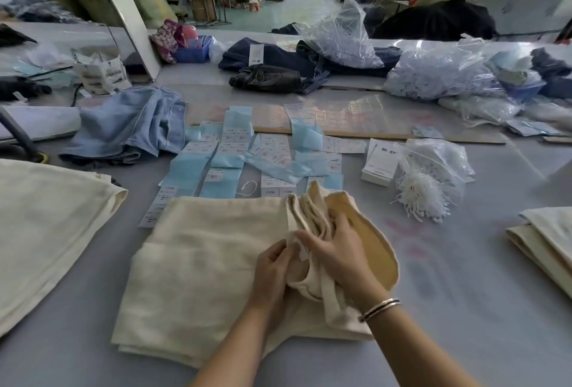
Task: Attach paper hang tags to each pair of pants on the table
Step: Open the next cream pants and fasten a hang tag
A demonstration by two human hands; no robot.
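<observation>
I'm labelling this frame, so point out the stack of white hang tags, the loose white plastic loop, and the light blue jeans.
Stack of white paper hang tags [383, 160], head view, top tag's printed face.
Loose white plastic loop [247, 187], head view, its curved strand.
Crumpled light blue denim jeans [130, 126], head view, middle of the fabric.

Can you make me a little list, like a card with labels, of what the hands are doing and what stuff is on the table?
left hand: pinching the bunched top of the cream pants
right hand: gripping the same bunched cloth
wrist: bracelet on the right arm
sticker sheets: blue and white, spread out beyond the pants
hang tags: white stack, to the right of the stickers
tag strings: white bundle spilling from a clear bag
loose string: one loop lying by the stickers
blue jeans: crumpled, far left
table: grey
</observation>
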